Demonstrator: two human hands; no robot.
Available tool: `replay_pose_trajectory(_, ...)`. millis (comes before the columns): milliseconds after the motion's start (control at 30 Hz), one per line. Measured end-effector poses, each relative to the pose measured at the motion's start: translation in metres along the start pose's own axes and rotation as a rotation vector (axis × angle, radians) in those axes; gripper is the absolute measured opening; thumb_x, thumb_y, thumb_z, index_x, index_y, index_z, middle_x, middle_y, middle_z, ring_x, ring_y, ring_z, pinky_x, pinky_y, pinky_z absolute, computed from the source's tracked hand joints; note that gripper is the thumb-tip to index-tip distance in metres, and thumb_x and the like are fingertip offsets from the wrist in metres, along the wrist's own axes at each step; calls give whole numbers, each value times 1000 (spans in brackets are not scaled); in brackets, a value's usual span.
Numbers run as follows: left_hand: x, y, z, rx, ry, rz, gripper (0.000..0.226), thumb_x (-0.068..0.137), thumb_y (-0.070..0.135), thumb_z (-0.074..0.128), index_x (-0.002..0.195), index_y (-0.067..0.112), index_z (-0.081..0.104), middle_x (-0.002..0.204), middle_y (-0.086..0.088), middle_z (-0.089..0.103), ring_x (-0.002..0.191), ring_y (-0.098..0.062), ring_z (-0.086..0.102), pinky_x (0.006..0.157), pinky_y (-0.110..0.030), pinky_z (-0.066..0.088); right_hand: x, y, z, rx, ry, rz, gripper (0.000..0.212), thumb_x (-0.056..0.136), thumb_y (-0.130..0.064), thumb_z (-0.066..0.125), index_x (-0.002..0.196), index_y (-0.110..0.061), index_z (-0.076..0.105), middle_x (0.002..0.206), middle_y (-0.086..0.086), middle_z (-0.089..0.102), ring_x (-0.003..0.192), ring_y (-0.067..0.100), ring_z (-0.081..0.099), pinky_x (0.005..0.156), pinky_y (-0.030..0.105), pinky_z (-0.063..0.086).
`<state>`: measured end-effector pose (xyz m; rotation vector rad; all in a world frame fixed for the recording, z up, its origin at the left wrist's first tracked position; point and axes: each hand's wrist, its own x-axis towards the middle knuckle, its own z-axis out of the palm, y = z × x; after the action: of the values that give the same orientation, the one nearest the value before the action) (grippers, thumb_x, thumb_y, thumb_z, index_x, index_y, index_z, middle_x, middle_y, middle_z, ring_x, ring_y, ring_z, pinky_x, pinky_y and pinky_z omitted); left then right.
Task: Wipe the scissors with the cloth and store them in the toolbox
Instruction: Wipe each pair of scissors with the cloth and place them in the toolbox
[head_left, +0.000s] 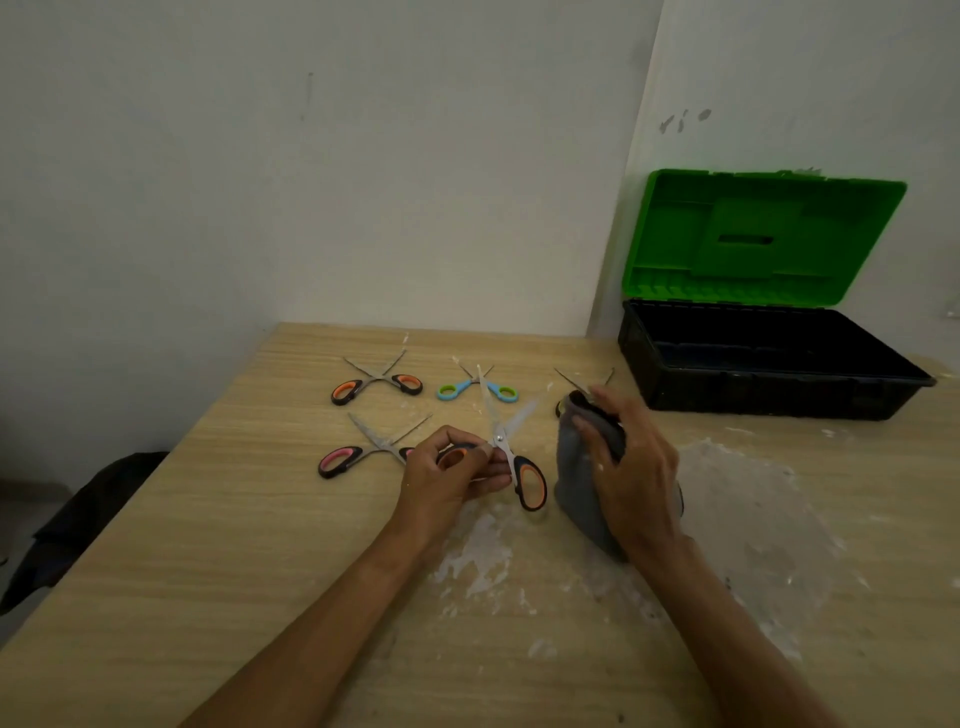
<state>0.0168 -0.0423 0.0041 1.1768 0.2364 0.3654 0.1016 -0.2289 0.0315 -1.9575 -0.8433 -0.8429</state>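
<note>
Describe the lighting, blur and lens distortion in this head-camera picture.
Head view: light is dim and even, leaving only soft shadows on the table; the toolbox interior is too dark to read; the wall corner and table edges lean from the wide lens; the right hand gripping the cloth looks slightly smeared; the held scissors in the left hand show a mild glint on the blades.

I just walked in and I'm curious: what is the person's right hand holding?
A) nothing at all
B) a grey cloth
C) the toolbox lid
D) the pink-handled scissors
B: the right hand grips the grey cloth, while the left hand holds the orange-handled scissors with their blades open.
</note>
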Motion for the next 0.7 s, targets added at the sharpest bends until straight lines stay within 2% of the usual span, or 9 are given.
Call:
replay_pose_trajectory(100, -1, 1, 1, -18, -3, 27, 7, 95, 2, 64, 98, -5, 62, 85, -18, 78, 82, -27, 77, 70, -31, 62, -1, -5, -3, 101, 46, 110, 26, 90, -11, 66, 115, -8, 57, 105, 6, 65, 93, 10, 60, 81, 19, 49)
replay_pose_trajectory(167, -2, 1, 1, -27, -12, 37, 5, 96, 1, 64, 97, -3, 62, 87, -18, 78, 84, -28, 78, 71, -32, 62, -1, -5, -2, 125, 58, 127, 24, 94, -12, 62, 115, -17, 52, 105, -4, 59, 91, 5, 57, 80, 13, 45)
replay_pose_trajectory(233, -2, 0, 1, -30, -18, 42, 4, 96, 1, 63, 97, -2, 62, 87, -19, 78, 84, -29, 77, 71, -32, 63, 1, -4, 0, 133, 66, 105, 22, 96, -11, 59, 114, -18, 50, 106, -14, 52, 91, 2, 55, 81, 7, 41)
replay_pose_trajectory(300, -2, -1, 2, -27, -20, 42, 4, 96, 0, 63, 98, -3, 61, 86, -19, 77, 83, -28, 77, 71, -32, 62, 1, -3, 4, 117, 47, 49, 16, 96, -10, 58, 111, -13, 54, 105, -13, 53, 92, 1, 54, 83, 7, 39)
replay_pose_trajectory(367, -3, -2, 3, -20, -18, 45, 2, 96, -1, 63, 96, -2, 61, 84, -19, 77, 81, -28, 77, 70, -31, 62, 0, -4, 9, 116, 13, 39, 13, 96, -12, 58, 108, -9, 57, 104, -5, 58, 93, 3, 55, 85, 10, 40)
replay_pose_trajectory(400, -3, -3, 3, -16, -17, 47, 2, 96, -1, 63, 95, -1, 61, 84, -19, 77, 81, -28, 77, 70, -31, 62, 1, -4, 10, 129, -6, 61, 13, 96, -13, 58, 109, -10, 57, 104, -6, 58, 95, 2, 54, 86, 11, 41)
replay_pose_trajectory(567, -4, -5, 3, 15, -17, 39, 3, 95, 0, 64, 94, -2, 62, 84, -21, 76, 81, -29, 77, 70, -31, 62, 1, -3, 11, 198, -52, 207, 18, 96, -21, 58, 112, -23, 49, 102, -36, 51, 96, -9, 55, 82, 7, 42)
replay_pose_trajectory(633, -5, -5, 5, 18, -21, 32, 3, 95, -1, 64, 93, -2, 62, 82, -19, 76, 80, -28, 77, 70, -32, 63, 1, -3, 13, 227, -73, 227, 18, 96, -21, 57, 109, -26, 47, 102, -37, 52, 95, -9, 56, 78, 7, 43)
replay_pose_trajectory(700, -6, -5, 6, 21, -28, 29, 3, 95, -2, 63, 93, -2, 62, 80, -18, 76, 78, -27, 77, 71, -32, 63, 0, -4, 15, 228, -112, 206, 17, 96, -17, 57, 108, -23, 47, 100, -31, 53, 91, -7, 56, 78, 13, 46)
